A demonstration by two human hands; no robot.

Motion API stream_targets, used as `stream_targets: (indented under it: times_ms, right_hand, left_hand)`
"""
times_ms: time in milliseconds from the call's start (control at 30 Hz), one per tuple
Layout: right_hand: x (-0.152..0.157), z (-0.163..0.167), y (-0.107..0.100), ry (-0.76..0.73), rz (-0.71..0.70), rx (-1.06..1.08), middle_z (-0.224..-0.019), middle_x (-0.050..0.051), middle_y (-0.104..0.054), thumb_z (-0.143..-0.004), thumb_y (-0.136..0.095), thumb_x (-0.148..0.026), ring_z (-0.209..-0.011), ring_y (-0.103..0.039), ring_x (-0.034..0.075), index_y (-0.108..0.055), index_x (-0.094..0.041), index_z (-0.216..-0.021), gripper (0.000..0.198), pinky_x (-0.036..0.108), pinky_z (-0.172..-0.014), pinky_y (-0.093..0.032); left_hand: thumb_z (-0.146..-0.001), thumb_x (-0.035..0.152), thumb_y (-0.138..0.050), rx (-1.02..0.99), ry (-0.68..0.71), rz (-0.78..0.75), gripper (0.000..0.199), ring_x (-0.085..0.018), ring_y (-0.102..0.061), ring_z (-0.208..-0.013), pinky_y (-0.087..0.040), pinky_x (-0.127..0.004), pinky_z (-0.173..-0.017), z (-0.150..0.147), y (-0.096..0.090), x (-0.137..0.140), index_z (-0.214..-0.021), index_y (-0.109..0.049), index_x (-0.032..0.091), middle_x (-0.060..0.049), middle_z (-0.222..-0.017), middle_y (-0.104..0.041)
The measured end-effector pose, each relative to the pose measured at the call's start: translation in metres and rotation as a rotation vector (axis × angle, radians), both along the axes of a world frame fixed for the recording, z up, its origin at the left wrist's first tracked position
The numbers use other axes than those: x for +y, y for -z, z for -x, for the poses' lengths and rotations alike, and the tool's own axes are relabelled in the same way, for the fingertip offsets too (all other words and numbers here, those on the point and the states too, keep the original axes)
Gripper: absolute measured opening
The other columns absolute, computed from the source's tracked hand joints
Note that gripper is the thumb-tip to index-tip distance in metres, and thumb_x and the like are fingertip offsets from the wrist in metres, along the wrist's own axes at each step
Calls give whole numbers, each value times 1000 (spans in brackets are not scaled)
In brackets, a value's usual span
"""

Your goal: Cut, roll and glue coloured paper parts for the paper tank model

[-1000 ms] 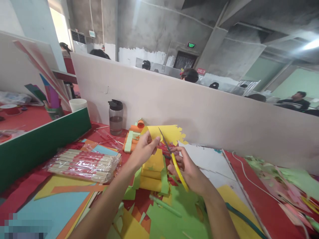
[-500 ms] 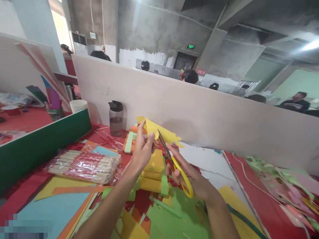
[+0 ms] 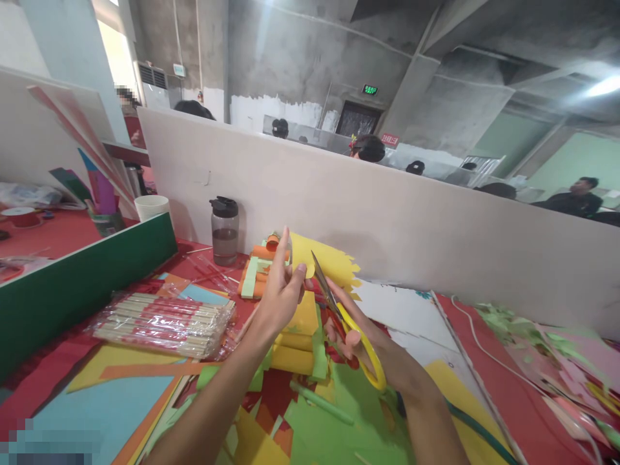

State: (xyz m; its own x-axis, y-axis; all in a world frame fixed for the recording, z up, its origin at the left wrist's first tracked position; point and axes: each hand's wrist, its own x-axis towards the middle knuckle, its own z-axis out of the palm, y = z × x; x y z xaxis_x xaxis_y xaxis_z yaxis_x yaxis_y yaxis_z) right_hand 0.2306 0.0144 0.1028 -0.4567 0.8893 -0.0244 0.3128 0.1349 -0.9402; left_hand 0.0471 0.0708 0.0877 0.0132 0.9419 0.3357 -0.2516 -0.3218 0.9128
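My left hand pinches a sheet of yellow paper between thumb and fingers. The paper is curled, with a jagged cut edge on its right side. In my right hand is a pair of scissors with yellow and red handles, its blades pointing up and left close in front of the paper. Whether the blades touch the paper I cannot tell. Below the hands sits a stack of yellow paper rolls with light green strips. Behind my left hand lie orange paper rolls bound with pale green strips.
A plastic-wrapped bundle of sticks lies at left, beside a green board. A water bottle stands by the white partition. Green paper and scraps cover the front. A white cord runs along the right.
The yellow paper has turned and shifted right, showing more of its curled face. Both hands have moved slightly right, the scissors with them. An orange roll behind is now more visible.
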Motion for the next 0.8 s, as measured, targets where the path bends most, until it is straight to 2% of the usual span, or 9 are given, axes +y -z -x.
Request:
stream_targets:
  times_ms: [267,367,500,667,800]
  right_hand:
    - [1,1,-5,22,-21,-7,-100,8,-58,-88,-49,-71,-69,-49,20,-26,-29,-156,83,34,-65,-48]
    - [2,0,-5,26,-18,-6,-95,7,-58,-90,-50,-66,-71,-50,20,-26,-30,-156,79,35,-67,-49]
    - [3,0,-5,39,19,-20,-86,5,-57,-93,-51,-62,-70,-49,20,-24,-31,-157,76,34,-68,-49]
    - [2,3,-10,28,60,58,-88,5,-56,-88,-51,-70,-61,-44,16,-30,-29,-155,81,31,-61,-47]
    - [2,3,-10,29,71,102,-86,4,-54,-87,-53,-70,-58,-39,14,-30,-27,-154,83,30,-60,-46]
  left_hand:
    - [-93,46,-56,6,32,31,76,-8,-39,-48,-33,-20,-46,0,4,3,-155,-21,19,4,-65,-55]
    - [-93,48,-56,12,48,36,77,-8,-40,-48,-34,-20,-46,1,5,4,-155,-23,17,4,-66,-56]
    - [-93,48,-55,42,69,36,77,-7,-40,-47,-34,-20,-46,3,5,5,-154,-25,14,4,-67,-55]
    - [-93,47,-54,69,111,34,76,-7,-37,-47,-31,-20,-44,5,6,8,-155,-25,15,4,-67,-55]
    - [-93,46,-55,109,144,37,75,-7,-36,-47,-29,-20,-45,9,7,10,-155,-25,15,4,-66,-54]
